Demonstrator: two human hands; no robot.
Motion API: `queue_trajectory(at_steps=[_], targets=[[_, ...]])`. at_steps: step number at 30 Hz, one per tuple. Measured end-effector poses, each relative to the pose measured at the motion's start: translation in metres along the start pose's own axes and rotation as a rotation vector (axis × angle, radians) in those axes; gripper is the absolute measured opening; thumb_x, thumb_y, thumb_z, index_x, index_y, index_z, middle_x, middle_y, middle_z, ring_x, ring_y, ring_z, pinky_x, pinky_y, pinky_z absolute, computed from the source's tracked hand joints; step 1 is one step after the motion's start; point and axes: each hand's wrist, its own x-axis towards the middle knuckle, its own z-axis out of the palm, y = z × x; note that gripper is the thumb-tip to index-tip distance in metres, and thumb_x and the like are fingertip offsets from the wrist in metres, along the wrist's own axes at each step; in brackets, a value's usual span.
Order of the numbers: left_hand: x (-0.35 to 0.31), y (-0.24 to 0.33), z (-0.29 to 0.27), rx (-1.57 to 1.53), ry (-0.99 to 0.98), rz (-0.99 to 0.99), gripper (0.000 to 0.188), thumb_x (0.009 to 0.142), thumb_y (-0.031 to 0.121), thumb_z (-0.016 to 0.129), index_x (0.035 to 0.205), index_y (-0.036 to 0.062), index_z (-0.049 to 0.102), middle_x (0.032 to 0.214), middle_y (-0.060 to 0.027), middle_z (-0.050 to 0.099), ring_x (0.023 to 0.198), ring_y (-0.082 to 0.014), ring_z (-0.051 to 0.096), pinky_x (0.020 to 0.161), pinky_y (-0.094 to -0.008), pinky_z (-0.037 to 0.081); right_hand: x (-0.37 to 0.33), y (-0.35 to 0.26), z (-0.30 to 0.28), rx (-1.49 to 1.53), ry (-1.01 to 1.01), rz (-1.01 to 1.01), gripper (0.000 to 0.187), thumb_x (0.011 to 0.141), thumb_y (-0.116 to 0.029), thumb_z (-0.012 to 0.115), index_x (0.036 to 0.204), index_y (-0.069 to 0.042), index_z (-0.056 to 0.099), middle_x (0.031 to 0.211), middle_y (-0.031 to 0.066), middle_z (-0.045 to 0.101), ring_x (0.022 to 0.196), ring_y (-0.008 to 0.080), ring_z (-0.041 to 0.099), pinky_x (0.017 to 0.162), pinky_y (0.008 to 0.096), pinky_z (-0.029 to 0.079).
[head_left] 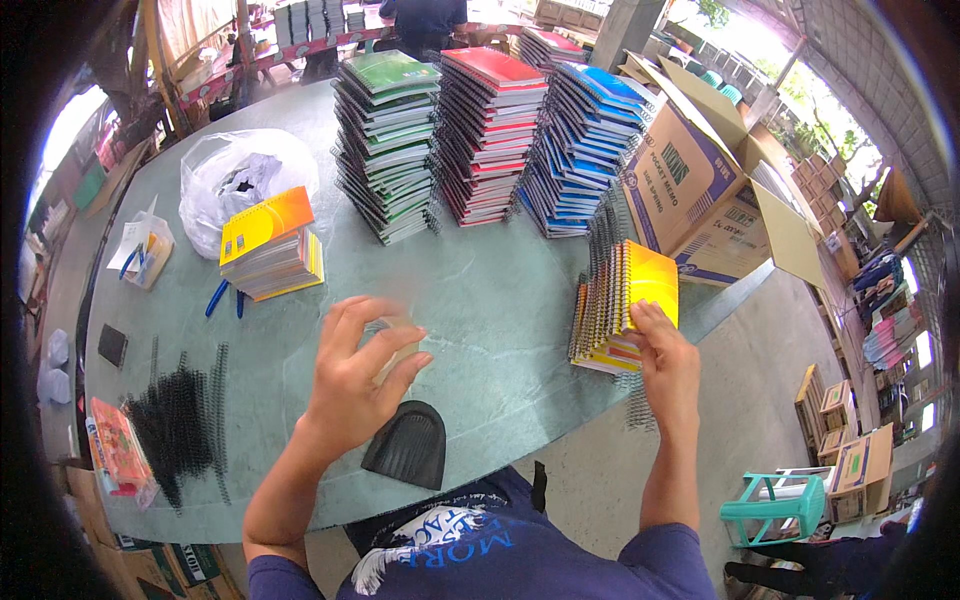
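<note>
Bench (480, 300): a large grey-green surface, carrying all work items.

Cardboard box (700, 170): open, flaps up, at the far right edge of the bench.

Three tall stacks of spiral notebooks stand at the far side: green stack (385, 145), red stack (490, 130), blue stack (580, 145). These appear bound and finished.

White plastic bag (240, 180): left of the green stack, contents unclear.

Orange-yellow bound pile (610, 310): near right edge, wire coils visible down its left side. Judged to be finished work of the current batch.

Unbound yellow-covered pile (272, 250): left of centre, no coil visible; judged to be work remaining.

Loose black wire coils (180, 420): a heap at near left, a good supply left.

Black wedge-shaped block (408, 445): at the near edge, just below the left hand.

Left hand (355, 385): raised above the bench, fingers curled about a small pale item too blurred to identify.

Right hand (665, 365): fingers open and resting on the top cover of the orange-yellow bound pile, not clasping it.

Blue pens (218, 298): beside the unbound pile.

Assessment: most is done; one modest pile remains.
</note>
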Motion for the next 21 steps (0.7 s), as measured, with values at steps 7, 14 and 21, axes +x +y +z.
queue_trajectory(at_steps=[7,14,21], targets=[[-0.013,-0.013,-0.003,0.058,-0.079,-0.033,0.021,0.069,0.01,0.073,0.088,0.0059,0.065,0.101,-0.0104,0.057,0.099,-0.0298,0.052,0.086,-0.0415,0.041,0.008,-0.032,-0.004,-0.042,0.045,-0.093,0.023,0.08,-0.004,0.062,0.103,-0.001,0.064,0.11,0.0167,0.063,0.106,0.0322,0.059,0.091,0.0381,0.047],[-0.009,-0.106,-0.035,0.387,0.059,-0.161,0.019,0.073,0.009,0.069,0.092,0.0059,0.066,0.097,-0.0116,0.061,0.1,-0.0292,0.054,0.087,-0.0394,0.041,-0.012,-0.19,-0.003,2.5,-0.947,-0.469,0.013,0.082,-0.002,0.064,0.091,0.006,0.063,0.098,0.0207,0.059,0.087,0.0289,0.06,0.076,0.0339,0.05],[-0.017,-0.191,-0.082,0.885,0.119,-0.185,0.024,0.078,0.018,0.065,0.097,0.0034,0.066,0.102,-0.0122,0.064,0.101,-0.0283,0.055,0.091,-0.0387,0.04,-0.02,-0.197,-0.01,2.616,-1.204,-0.198,0.003,0.079,0.005,0.063,0.081,0.005,0.061,0.082,0.0169,0.06,0.071,0.0246,0.058,0.065,0.0321,0.048]])
